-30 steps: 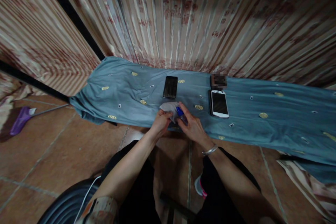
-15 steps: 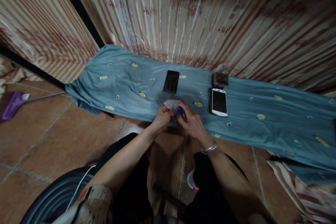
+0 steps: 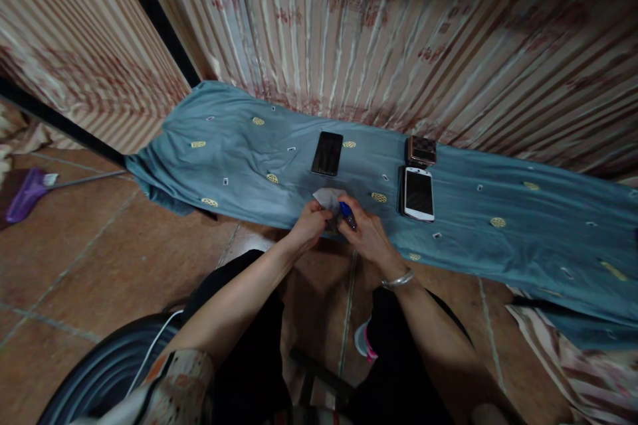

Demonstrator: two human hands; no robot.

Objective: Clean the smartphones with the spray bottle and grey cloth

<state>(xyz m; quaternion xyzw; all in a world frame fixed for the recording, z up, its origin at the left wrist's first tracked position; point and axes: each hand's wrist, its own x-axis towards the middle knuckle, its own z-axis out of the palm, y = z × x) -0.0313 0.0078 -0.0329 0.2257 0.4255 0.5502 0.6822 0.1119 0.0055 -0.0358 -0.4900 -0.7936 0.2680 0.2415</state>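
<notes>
My left hand (image 3: 312, 222) pinches a grey cloth (image 3: 327, 198) over the near edge of the blue fabric. Close beside it, my right hand (image 3: 366, 231) is wrapped round a small blue-topped bottle (image 3: 347, 210), its top against the cloth. Fingers hide most of the bottle's body. A black smartphone (image 3: 327, 153) lies face up just beyond my hands. To the right is a white smartphone (image 3: 419, 194) with a dark screen, resting on something dark that shows along its left side. Behind that phone stands a small brown checkered box (image 3: 421, 149).
Blue patterned fabric (image 3: 538, 232) covers the long, narrow surface before me. A pleated curtain (image 3: 319, 33) hangs along its far side. Black poles (image 3: 154, 13) rise at the left, near a purple broom head (image 3: 26, 195) on the tiled floor. A dark ribbed round object (image 3: 100, 372) sits at lower left.
The view has shifted very slightly. Both hands keep nearly the same pose, with the cloth and the bottle still held together.
</notes>
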